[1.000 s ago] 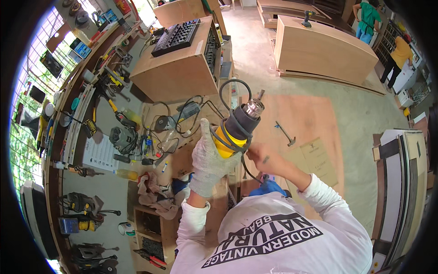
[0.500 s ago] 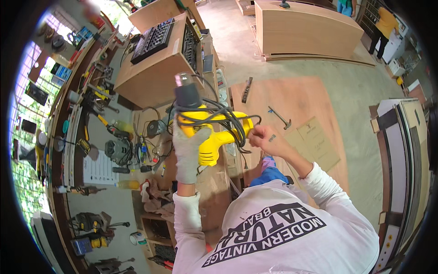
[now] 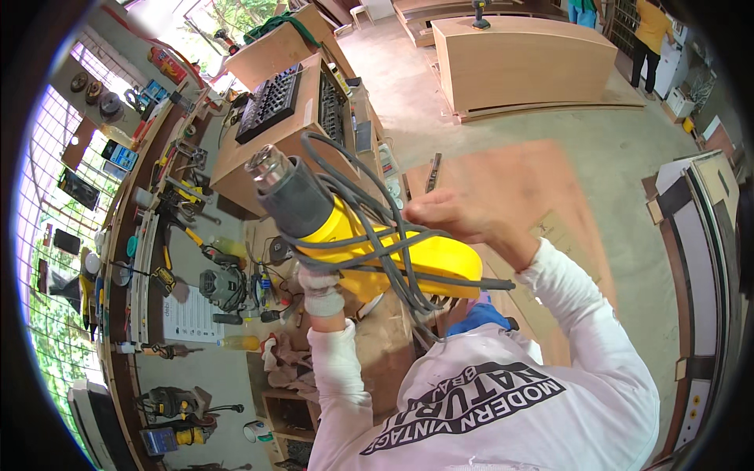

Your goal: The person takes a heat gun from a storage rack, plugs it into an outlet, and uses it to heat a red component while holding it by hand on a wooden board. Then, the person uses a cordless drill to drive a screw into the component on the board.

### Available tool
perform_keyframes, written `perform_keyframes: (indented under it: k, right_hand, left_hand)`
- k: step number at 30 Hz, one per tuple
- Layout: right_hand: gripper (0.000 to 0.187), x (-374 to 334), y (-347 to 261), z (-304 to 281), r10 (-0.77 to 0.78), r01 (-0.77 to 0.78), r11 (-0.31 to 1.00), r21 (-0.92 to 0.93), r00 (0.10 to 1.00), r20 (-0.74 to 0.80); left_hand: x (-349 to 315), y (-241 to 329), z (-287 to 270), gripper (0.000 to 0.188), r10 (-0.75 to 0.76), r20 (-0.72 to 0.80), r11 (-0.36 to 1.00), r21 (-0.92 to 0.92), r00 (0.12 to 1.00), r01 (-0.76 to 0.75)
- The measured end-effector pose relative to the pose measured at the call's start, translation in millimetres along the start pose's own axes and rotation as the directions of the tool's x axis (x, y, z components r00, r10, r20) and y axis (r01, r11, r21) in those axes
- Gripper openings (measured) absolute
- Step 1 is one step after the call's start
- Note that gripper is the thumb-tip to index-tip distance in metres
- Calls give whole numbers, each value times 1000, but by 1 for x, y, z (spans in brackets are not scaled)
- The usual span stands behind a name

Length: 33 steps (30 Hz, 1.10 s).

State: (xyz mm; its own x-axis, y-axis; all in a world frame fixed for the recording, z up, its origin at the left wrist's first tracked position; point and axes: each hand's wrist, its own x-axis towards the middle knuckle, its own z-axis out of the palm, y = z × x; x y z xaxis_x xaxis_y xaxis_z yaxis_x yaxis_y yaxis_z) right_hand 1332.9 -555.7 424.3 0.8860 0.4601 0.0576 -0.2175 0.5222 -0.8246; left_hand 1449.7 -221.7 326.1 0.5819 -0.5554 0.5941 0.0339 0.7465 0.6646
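A yellow heat gun (image 3: 440,259) with a dark collar and metal nozzle (image 3: 268,166) is raised in front of me, nozzle toward the upper left. My left hand (image 3: 320,292), in a light glove, is closed around it from below; the tool hides most of its fingers. Grey cord (image 3: 380,250) wraps the body in several turns, and one loose loop rises beside the collar. My bare right hand (image 3: 470,218) is just beyond the tool, its fingers stretched toward the cord and slightly blurred. Whether the fingertips touch the cord I cannot tell.
A wooden cabinet (image 3: 236,169) carries a black mixer panel (image 3: 269,104). Along the left bench lie a router (image 3: 224,289) and other tools. A plywood sheet (image 3: 542,169) covers part of the floor. Boards (image 3: 711,290) lean at the right; two people stand far back.
The heat gun has come closer and tilted, its nozzle swinging left. A cord loop now stands out from it. My right hand has moved up from the tool's rear and opened from a pinch.
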Motion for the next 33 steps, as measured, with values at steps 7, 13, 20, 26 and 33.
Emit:
perform_keyframes:
  k: [7, 13, 20, 26, 33]
  right_hand:
    - [22, 21, -18, 37, 150, -178, 955, -236, 980, -131]
    - [10, 79, -87, -80, -311, 290, -425, -857, 843, 439]
    - [40, 98, -88, -188, -558, -257, -376, -890, 830, -4]
    - [19, 23, -39, -249, 262, -351, 877, -328, 922, -287]
    - [23, 15, -127, -254, -198, -269, 641, -718, 847, -494]
  left_hand:
    - [-22, -32, 13, 51, 66, 73, 991, -125, 995, -56]
    - [-62, -91, 39, 63, -135, -519, 987, 9, 844, 163]
    - [-56, -113, 56, 62, -199, -518, 980, -93, 832, 177]
    - [-62, -112, 44, 68, -269, -531, 959, -224, 803, 173]
    - [24, -50, 72, 84, -642, -128, 748, -324, 756, 580]
